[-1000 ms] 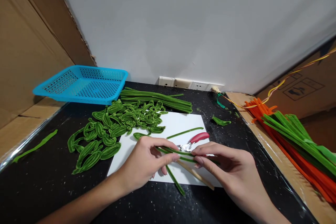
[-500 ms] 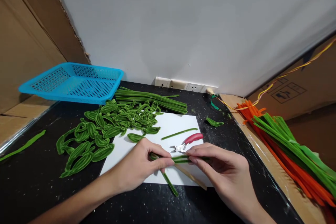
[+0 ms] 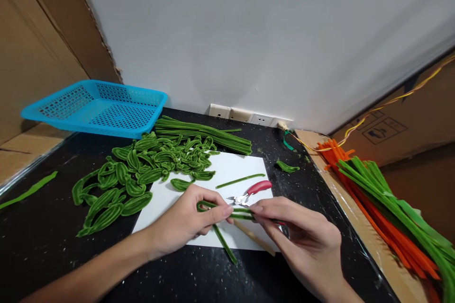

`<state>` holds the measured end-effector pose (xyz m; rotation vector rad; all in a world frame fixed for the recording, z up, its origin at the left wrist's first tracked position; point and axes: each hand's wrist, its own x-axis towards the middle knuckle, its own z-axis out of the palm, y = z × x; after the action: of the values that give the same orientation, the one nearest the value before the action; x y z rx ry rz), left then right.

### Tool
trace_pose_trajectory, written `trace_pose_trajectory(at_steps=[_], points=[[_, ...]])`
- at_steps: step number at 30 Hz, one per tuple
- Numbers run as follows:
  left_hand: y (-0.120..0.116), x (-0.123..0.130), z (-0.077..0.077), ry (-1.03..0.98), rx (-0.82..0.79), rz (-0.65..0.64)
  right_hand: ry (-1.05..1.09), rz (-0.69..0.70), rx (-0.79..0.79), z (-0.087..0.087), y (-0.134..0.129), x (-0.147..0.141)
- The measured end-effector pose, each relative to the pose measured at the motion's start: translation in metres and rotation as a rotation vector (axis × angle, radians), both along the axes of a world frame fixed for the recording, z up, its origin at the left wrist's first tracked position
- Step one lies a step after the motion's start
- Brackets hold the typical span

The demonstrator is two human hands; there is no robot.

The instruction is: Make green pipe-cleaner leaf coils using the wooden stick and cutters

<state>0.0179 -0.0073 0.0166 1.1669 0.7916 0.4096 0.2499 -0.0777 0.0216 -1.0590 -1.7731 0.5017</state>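
Note:
My left hand (image 3: 194, 215) pinches a looped green fuzzy stem (image 3: 243, 213) between thumb and fingers, its rounded bend showing at the left. The stem's other end is pinched by my right hand (image 3: 302, 234). Red-handled pliers (image 3: 259, 187) lie on the white sheet (image 3: 245, 163) just beyond the fingers, and a loose green stem (image 3: 240, 180) rests behind them. Under the hands, a thin wooden stick (image 3: 254, 238) slants across the sheet. Another green strip (image 3: 225, 245) sticks out below my left hand. Many leaf-shaped green loops (image 3: 137, 175) are heaped at the left.
A blue basket (image 3: 103, 109) sits at the back left. Beside it lies a bundle of green stems (image 3: 206, 135). Orange strips (image 3: 391, 236) and green strips (image 3: 401, 203) lie on cardboard at the right. Wall sockets (image 3: 250, 116) and a single green leaf (image 3: 287, 166) are behind.
The looped bend of the stem now shows more clearly at my left fingers. Both hands keep their pinch with small shifts, and the view has moved slightly.

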Motion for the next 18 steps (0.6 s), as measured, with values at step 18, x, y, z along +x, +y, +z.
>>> trace_pose_trajectory(at_steps=[18], points=[[-0.004,0.002,0.007,0.065,0.239,-0.021,-0.560,-0.085,0.526,-0.009,0.005,-0.005]])
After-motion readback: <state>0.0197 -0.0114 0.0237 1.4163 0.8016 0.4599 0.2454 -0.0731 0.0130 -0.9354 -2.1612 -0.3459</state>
